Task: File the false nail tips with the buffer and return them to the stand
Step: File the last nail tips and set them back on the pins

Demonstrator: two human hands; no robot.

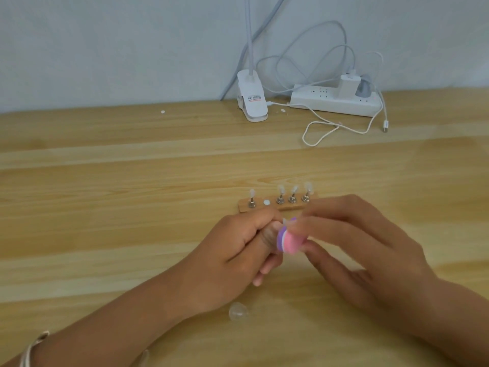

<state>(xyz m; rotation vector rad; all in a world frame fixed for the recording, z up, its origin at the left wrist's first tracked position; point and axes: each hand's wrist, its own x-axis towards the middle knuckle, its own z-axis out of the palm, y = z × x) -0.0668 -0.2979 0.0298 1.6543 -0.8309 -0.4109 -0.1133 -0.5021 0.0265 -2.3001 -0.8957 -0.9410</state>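
Note:
A small wooden stand (285,207) lies on the table with several metal pegs, each carrying a clear nail tip (281,189); one spot shows only a white dot (266,202). Just in front of it, my right hand (352,247) pinches a pink and purple buffer block (288,241). My left hand (235,250) is curled and pinches a small clear nail tip (284,221) against the buffer; most of that tip is hidden by my fingers. Both hands are slightly blurred.
A clear nail tip (238,311) lies on the wooden table (132,194) below my left hand. At the back stand a white clip lamp (252,98), a power strip (336,100) with chargers, and a looping white cable (325,131). White specks lie near the lamp.

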